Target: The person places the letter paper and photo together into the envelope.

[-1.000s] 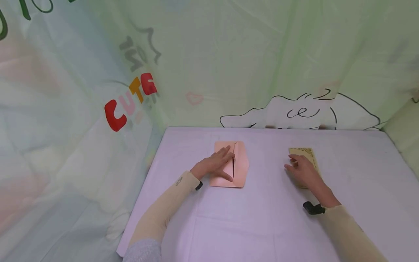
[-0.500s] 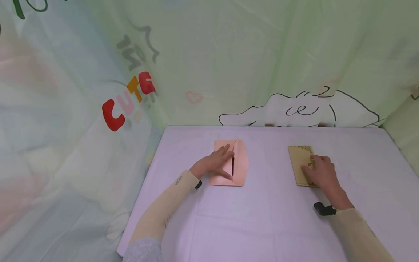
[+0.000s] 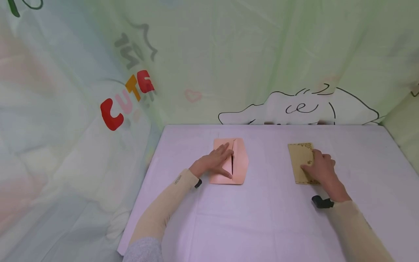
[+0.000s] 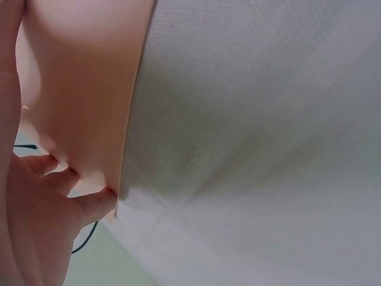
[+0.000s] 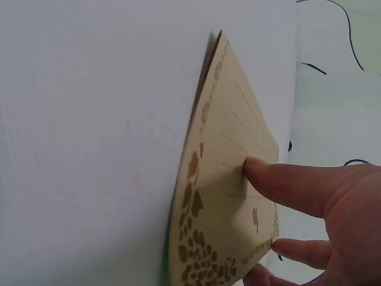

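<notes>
Right hand [image 3: 321, 169] apparently pinching tan card [image 3: 301, 160], lengthwise front-to-back, left hand [image 3: 214, 163] flat on pink envelope [image 3: 240, 163]

1. Lighting: bright, even, diffuse; no glare.
2. Shadows: soft and faint; one dark slit under the envelope [image 3: 234, 162] flap.
3. Head view: wide-angle bending at the edges, backdrop slightly soft.
4. Left wrist view: the hand [image 4: 36, 232] close and blurred.
5. Right wrist view: the card [image 5: 229, 196] print sharp.

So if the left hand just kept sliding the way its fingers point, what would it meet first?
Probably just more envelope: the left hand points up and right across it, toward the back of the table. Beyond that, only bare tabletop shows before the curtain.
</notes>
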Action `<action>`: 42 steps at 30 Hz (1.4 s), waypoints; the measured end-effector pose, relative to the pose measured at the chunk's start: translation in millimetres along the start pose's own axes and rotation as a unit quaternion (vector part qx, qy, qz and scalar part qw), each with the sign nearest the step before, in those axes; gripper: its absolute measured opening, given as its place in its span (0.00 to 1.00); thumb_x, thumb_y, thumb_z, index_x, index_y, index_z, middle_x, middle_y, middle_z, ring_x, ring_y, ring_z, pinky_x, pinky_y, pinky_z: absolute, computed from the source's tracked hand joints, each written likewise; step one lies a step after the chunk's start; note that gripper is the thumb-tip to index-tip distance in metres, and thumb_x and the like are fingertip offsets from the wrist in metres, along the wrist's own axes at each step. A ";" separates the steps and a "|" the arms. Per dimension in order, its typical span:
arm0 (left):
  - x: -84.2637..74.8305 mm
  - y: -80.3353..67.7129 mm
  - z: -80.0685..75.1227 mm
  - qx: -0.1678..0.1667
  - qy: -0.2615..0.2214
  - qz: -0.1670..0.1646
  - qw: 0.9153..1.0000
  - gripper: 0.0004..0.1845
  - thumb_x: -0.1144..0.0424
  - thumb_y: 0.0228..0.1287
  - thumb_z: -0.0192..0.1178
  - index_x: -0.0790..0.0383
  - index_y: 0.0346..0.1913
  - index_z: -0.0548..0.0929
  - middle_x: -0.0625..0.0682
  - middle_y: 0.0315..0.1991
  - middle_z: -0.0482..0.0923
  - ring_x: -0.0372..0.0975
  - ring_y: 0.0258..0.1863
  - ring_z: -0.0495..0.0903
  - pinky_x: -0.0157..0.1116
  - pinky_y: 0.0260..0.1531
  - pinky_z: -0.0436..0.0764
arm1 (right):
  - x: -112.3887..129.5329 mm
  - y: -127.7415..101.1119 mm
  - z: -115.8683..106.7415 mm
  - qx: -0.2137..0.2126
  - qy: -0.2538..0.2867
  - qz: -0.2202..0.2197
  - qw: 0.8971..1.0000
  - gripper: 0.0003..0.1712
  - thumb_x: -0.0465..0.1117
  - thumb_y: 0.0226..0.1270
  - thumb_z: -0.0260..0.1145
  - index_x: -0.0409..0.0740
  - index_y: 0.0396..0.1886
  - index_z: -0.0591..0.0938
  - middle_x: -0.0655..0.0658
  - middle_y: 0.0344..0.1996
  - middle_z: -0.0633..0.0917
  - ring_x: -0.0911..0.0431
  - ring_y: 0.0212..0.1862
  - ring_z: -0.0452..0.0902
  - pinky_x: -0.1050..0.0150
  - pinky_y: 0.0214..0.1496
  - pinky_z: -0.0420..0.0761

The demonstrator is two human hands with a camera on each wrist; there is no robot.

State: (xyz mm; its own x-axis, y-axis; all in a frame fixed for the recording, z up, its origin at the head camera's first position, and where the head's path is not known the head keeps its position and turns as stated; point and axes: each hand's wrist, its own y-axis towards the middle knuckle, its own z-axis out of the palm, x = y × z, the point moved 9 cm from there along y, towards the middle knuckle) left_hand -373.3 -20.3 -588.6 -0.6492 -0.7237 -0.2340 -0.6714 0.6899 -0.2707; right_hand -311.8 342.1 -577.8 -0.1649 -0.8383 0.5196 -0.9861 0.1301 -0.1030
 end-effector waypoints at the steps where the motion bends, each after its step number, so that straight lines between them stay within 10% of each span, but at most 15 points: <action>1: -0.3 -0.3 -1.0 -0.001 -0.001 -0.001 1.000 0.56 0.26 0.50 0.65 0.46 0.75 0.52 0.57 0.83 0.32 0.49 0.83 0.36 0.51 0.78 0.53 | -0.8 1.6 -0.6 0.004 -0.002 0.000 1.000 0.48 0.44 0.67 0.65 0.18 0.71 0.52 0.10 0.60 0.59 0.17 0.61 0.52 0.28 0.55 0.62; 7: -0.6 -0.7 -1.9 -0.001 -0.008 -0.003 1.000 0.55 0.27 0.50 0.66 0.46 0.75 0.53 0.57 0.83 0.33 0.49 0.83 0.37 0.51 0.78 0.53 | -12.4 8.4 1.0 0.048 0.018 0.013 0.999 0.47 0.50 0.72 0.61 0.23 0.74 0.51 0.11 0.61 0.58 0.20 0.60 0.54 0.28 0.55 0.67; 14: 0.8 1.1 -0.5 0.000 -0.009 -0.003 1.000 0.55 0.26 0.50 0.66 0.46 0.75 0.53 0.57 0.83 0.32 0.49 0.83 0.36 0.52 0.78 0.53 | -17.4 10.2 -3.2 0.041 0.083 -0.021 0.995 0.29 0.34 0.78 0.46 0.25 0.73 0.57 0.17 0.61 0.66 0.25 0.60 0.65 0.33 0.55 0.73; 33: 3.3 3.3 2.3 -0.003 -0.019 0.003 1.000 0.54 0.26 0.50 0.66 0.45 0.73 0.54 0.56 0.83 0.32 0.50 0.83 0.36 0.53 0.77 0.54 | -5.3 4.3 -4.6 -0.007 0.171 -0.049 0.984 0.28 0.37 0.80 0.51 0.34 0.75 0.63 0.23 0.61 0.73 0.33 0.60 0.71 0.79 0.41 0.69; 42: 2.5 2.9 0.9 -0.005 -0.017 0.006 1.000 0.53 0.26 0.50 0.67 0.45 0.72 0.55 0.57 0.83 0.34 0.50 0.83 0.38 0.53 0.77 0.55 | 13.4 3.0 3.3 0.009 0.193 -0.053 0.980 0.28 0.37 0.80 0.50 0.36 0.76 0.62 0.23 0.62 0.73 0.36 0.58 0.73 0.83 0.38 0.69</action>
State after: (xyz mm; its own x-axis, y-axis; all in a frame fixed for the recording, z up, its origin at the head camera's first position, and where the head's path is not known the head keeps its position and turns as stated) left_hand -376.5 -20.1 -590.8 -0.6440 -0.7161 -0.2691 -0.6678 0.6979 -0.2589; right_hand -316.9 329.5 -574.0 -0.0602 -0.5837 0.8097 -0.9982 0.0410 -0.0447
